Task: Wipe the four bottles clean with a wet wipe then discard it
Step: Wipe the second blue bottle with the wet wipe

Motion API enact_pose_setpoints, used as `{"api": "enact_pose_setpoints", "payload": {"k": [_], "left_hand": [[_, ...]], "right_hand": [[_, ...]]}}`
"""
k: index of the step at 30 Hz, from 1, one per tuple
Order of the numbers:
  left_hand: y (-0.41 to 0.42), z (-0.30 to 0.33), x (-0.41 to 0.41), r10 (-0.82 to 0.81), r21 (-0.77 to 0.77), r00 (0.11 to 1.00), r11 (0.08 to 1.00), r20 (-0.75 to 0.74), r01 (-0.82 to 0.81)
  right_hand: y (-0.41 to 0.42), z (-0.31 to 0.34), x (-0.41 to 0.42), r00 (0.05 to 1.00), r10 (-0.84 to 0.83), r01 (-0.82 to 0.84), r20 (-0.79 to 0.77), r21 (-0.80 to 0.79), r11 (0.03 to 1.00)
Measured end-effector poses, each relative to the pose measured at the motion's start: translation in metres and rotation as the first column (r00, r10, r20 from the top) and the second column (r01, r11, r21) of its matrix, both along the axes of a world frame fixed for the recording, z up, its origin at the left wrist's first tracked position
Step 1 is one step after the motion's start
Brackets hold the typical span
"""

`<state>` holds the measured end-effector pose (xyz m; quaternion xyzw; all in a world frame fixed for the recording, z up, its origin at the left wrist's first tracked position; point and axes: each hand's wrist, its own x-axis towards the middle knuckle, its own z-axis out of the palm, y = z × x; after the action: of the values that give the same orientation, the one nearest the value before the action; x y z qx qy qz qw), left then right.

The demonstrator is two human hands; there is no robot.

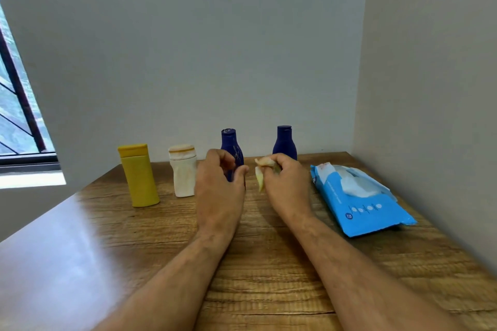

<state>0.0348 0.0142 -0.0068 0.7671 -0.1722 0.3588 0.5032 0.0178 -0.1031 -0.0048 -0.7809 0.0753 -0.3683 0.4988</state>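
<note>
Four bottles stand upright in a row near the far wall: a yellow bottle [139, 176], a white bottle [183, 170], a dark blue bottle [230, 143] and a second dark blue bottle [284, 142]. My left hand [219, 182] is in front of the first blue bottle, fingers curled and apart, just short of it. My right hand [286, 184] is closed on a crumpled, yellowish wet wipe [262, 172], held in front of the second blue bottle and hiding its base.
A blue pack of wet wipes [357, 201] lies at the right with its flap open. The wooden table [269, 263] sits in a corner; walls run close behind and to the right. A window [18, 115] is at the left.
</note>
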Motion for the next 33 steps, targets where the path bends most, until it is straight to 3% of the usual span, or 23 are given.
{"api": "enact_pose_setpoints", "payload": {"k": [4, 10, 17, 23, 29, 31, 33], "left_hand": [[0.005, -0.005, 0.023, 0.137, -0.011, 0.991, 0.991, -0.011, -0.137], [-0.002, -0.012, 0.045, -0.005, -0.064, 0.973, 0.998, -0.232, -0.010], [-0.011, -0.013, 0.049, -0.115, -0.070, 0.939, 0.993, -0.324, 0.097], [-0.014, -0.012, 0.054, -0.098, -0.051, 0.932, 0.995, -0.348, 0.085], [-0.008, -0.013, 0.055, -0.185, -0.181, 0.922, 0.975, -0.341, 0.129], [-0.003, -0.012, 0.056, -0.275, -0.303, 0.887, 0.939, -0.372, 0.164], [0.003, -0.008, 0.051, -0.421, -0.507, 0.818, 0.841, -0.392, 0.190]], "right_hand": [[0.001, -0.002, 0.004, 1.000, -0.010, 0.009, -0.011, -0.065, 0.998], [0.000, 0.001, 0.010, 1.000, 0.006, -0.006, 0.025, -0.027, 1.000], [0.002, 0.003, 0.013, 0.995, -0.051, 0.052, 0.081, -0.006, 0.999], [0.004, 0.001, 0.016, 0.992, -0.056, 0.061, 0.117, -0.046, 0.997], [0.006, 0.003, 0.016, 0.992, -0.040, 0.049, 0.121, -0.074, 0.996], [0.006, 0.003, 0.014, 0.993, -0.038, 0.047, 0.111, -0.078, 0.996], [0.005, 0.004, 0.010, 0.993, -0.037, 0.045, 0.110, -0.069, 0.997]]}}
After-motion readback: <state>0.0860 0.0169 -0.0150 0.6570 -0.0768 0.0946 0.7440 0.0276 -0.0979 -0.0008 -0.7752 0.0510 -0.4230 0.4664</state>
